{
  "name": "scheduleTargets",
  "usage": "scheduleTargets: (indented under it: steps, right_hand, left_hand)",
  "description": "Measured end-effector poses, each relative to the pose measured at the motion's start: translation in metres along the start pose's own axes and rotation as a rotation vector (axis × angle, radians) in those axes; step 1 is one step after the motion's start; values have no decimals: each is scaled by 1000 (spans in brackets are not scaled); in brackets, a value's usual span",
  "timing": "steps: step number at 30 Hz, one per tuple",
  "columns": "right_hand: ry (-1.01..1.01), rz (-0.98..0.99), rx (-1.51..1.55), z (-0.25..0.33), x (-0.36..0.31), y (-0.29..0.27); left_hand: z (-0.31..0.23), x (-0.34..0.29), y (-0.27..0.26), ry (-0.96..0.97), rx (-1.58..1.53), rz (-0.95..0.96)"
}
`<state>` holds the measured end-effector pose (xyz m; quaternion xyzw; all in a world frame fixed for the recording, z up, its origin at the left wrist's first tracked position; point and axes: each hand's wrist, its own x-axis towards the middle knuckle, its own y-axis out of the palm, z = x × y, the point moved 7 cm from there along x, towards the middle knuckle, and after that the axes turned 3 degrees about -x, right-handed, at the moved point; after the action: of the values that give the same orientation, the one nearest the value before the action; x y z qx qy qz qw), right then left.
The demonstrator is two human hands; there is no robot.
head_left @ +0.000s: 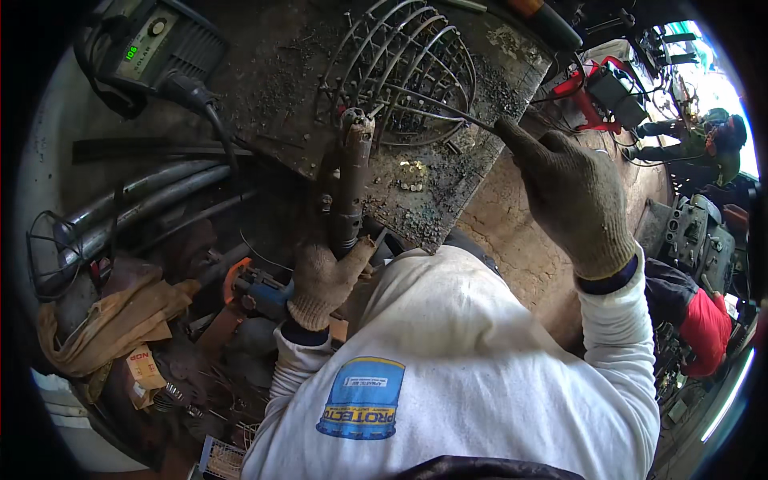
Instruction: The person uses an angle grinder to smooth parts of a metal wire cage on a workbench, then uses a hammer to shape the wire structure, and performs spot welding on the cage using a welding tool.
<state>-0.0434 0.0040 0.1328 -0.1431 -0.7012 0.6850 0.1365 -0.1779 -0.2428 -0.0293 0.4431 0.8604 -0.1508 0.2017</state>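
Note:
My left hand (320, 280), in a knitted work glove, is closed around the lower end of a dark cylindrical electrode holder (354, 180). Its worn head reaches the near edge of a domed cage of welded metal rods (408, 64). A thin dark metal rod (448, 106) extends from my gloved right hand (580, 192), which is closed on it with the forefinger stretched along it. The rod slants leftward across the cage's near side. Beneath the cage is a dirty metal worktable (276, 84), strewn with grit and small metal bits. The left fingers are partly hidden behind the holder.
A welding machine (164, 48) with a thick cable stands at the far left. Metal pipes (148, 200), a cloth (120, 316) and a blue tool (268, 292) crowd my left. At the right are a red stand (580, 96), machinery (692, 232) and other people (708, 320).

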Motion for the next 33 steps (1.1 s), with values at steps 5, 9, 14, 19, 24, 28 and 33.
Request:
scheduleTargets:
  steps: [5,9,14,19,24,28,33]
  right_hand:
    - [-7,59,-38,5,1,-8]
    - [26,100,0,-6,-7,-8]
    - [16,57,26,-8,-11,-1]
    - [-4,47,-36,-4,-14,7]
    - [6,58,-45,-6,-14,8]
    - [6,55,-62,-7,-15,10]
    - [38,40,-30,-5,-14,7]
  left_hand:
    - [-8,-2,-2,40,-68,-90]
    - [0,-2,-3,29,-12,-14]
    - [-5,-2,0,12,-20,26]
    - [-4,-2,-1,15,18,29]
    - [-2,-3,-2,5,84,29]
    - [-9,-2,-1,56,90,17]
    - [-8,-2,1,24,28,17]
